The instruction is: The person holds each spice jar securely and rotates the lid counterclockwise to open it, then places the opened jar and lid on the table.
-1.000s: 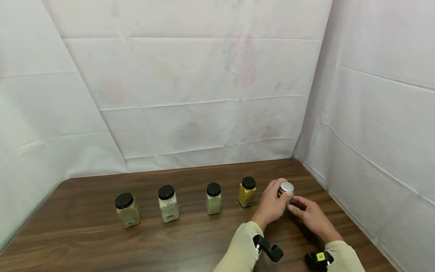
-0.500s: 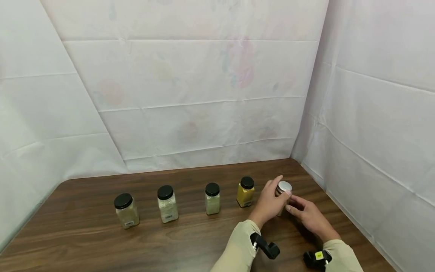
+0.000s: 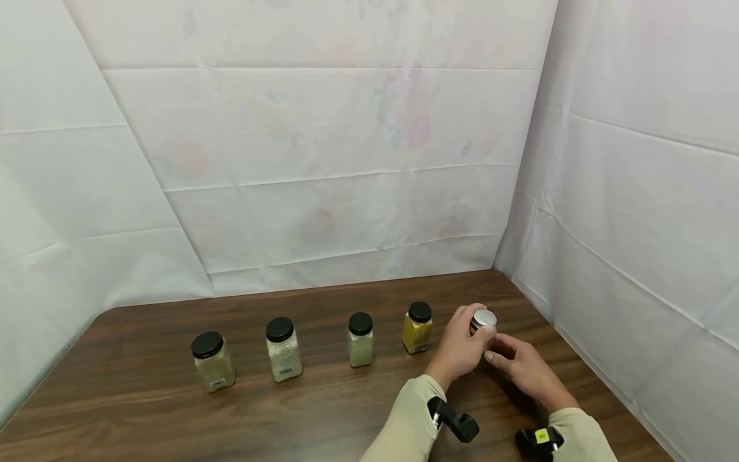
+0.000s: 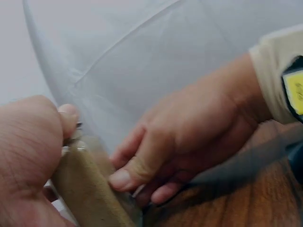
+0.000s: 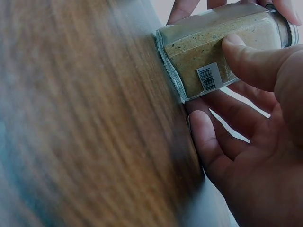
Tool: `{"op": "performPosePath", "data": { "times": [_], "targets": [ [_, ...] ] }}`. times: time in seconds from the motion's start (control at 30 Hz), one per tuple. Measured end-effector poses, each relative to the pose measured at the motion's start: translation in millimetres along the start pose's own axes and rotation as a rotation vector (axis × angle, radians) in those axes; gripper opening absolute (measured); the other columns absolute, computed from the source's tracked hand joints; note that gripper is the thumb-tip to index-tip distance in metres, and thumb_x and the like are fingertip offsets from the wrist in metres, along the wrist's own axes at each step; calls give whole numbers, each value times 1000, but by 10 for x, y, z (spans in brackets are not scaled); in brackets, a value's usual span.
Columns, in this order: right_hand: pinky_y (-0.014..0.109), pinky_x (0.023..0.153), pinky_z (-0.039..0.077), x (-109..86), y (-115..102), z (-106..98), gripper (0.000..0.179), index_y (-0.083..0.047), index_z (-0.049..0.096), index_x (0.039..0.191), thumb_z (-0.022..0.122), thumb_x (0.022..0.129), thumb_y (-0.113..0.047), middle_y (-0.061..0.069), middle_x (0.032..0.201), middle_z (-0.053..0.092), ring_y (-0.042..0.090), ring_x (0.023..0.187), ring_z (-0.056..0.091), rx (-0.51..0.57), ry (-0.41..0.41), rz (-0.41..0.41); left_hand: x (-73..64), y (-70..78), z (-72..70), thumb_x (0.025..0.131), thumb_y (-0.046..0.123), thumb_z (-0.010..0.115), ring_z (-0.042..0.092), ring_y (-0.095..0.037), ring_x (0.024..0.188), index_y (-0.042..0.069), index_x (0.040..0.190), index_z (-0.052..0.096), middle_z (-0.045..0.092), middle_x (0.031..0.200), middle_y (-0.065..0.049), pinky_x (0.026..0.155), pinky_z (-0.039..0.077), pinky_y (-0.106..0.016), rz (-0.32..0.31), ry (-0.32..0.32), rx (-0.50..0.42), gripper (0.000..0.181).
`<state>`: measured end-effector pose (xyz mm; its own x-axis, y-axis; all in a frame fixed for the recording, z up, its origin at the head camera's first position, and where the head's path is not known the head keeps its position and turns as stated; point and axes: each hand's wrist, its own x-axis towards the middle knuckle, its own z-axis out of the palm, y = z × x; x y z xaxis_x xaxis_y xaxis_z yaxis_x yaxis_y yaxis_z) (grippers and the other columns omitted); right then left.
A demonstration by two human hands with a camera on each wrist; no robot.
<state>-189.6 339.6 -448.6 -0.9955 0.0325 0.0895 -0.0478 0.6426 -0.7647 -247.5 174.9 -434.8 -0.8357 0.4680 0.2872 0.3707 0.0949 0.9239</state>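
Note:
A clear square spice jar [image 5: 189,75] with a silver lid [image 3: 484,317] stands at the right of the table, full of speckled tan powder and bearing a barcode label [image 5: 209,76]. My left hand [image 3: 460,346] grips its upper part from the left, fingers near the lid. From the right, my right hand [image 3: 528,372] holds the jar's lower body; its thumb [image 5: 246,56] presses a side face and the other fingers curl behind. The jar's base is right at the tabletop in the right wrist view. In the head view the hands hide most of the jar's body.
Left of my hands several black-lidded jars stand spaced in a row: a yellow jar [image 3: 417,335], a pale green jar [image 3: 360,346], a whitish jar [image 3: 284,356] and a tan-green jar [image 3: 215,369]. White cloth [image 3: 346,212] hangs behind and beside the wooden table [image 3: 277,423].
The left fingertips lifted slightly half a second ago and have come back down by the lid. Both hands stay at the jar, which has hardly moved. The head view has shifted slightly.

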Motion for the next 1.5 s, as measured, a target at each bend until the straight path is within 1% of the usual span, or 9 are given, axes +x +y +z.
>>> {"op": "performPosePath", "data": {
  "times": [0.23, 0.47, 0.6, 0.7, 0.8, 0.93, 1.23, 1.37, 1.5],
  "targets": [
    [49, 96, 47, 3, -9, -47, 47, 4, 58, 134, 67, 98, -24, 18, 128, 64, 33, 118, 59, -37, 25, -25, 5, 16, 102, 102, 27, 60, 53, -9, 112, 24, 134, 57, 52, 133, 5, 93, 46, -32, 44, 76, 38, 32],
    [49, 96, 47, 7, 4, -53, 44, 3, 60, 133, 68, 97, -22, 17, 127, 65, 32, 119, 59, -41, 33, -26, -17, 9, 178, 102, 28, 59, 51, -8, 115, 27, 134, 56, 49, 137, 9, 97, 44, -34, 4, 127, 47, 32],
    [47, 96, 48, 11, 7, -66, 41, 2, 62, 130, 69, 97, -20, 16, 125, 66, 31, 117, 60, -55, 42, -35, -17, 2, 236, 101, 24, 61, 51, -10, 115, 23, 133, 57, 51, 134, 6, 97, 45, -35, 40, 178, 57, 32],
    [42, 94, 49, 14, 13, -85, 38, 2, 64, 128, 69, 97, -19, 15, 123, 67, 29, 115, 61, -70, 46, -52, -15, -3, 284, 101, 21, 63, 51, -10, 115, 21, 133, 57, 51, 133, 5, 98, 44, -35, 60, 217, 41, 32],
    [42, 94, 49, 5, 26, -109, 39, 2, 63, 128, 69, 97, -20, 15, 123, 67, 28, 114, 61, -85, 48, -59, -10, -12, 302, 100, 24, 64, 52, -9, 115, 21, 133, 58, 53, 130, 6, 98, 44, -34, 56, 225, 5, 34],
    [50, 96, 47, -20, 47, -120, 48, 4, 59, 133, 69, 97, -26, 17, 126, 65, 32, 117, 60, -73, 41, -33, 16, -43, 215, 98, 33, 67, 54, -7, 110, 27, 136, 59, 54, 126, 9, 95, 45, -32, 32, 133, -53, 39],
    [54, 103, 41, 21, 106, -18, 57, 4, 51, 143, 64, 99, -30, 20, 138, 57, 35, 129, 51, 8, -29, -48, 136, -159, -110, 96, 38, 68, 51, -13, 113, 41, 143, 53, 46, 132, 5, 97, 43, -39, -62, -156, -171, 50],
    [54, 105, 39, 28, 98, -1, 57, 2, 51, 144, 65, 99, -30, 19, 140, 56, 34, 131, 48, 34, -41, -33, 176, -166, -181, 95, 33, 70, 50, -14, 114, 38, 139, 58, 47, 130, 3, 98, 43, -40, -78, -226, -235, 45],
    [54, 106, 38, 37, 78, -13, 55, 2, 51, 144, 63, 100, -30, 18, 141, 55, 34, 132, 47, 46, -42, -29, 206, -153, -211, 97, 27, 68, 53, -13, 113, 29, 139, 59, 52, 131, 3, 97, 44, -35, -63, -273, -313, 43]
  ]
}}
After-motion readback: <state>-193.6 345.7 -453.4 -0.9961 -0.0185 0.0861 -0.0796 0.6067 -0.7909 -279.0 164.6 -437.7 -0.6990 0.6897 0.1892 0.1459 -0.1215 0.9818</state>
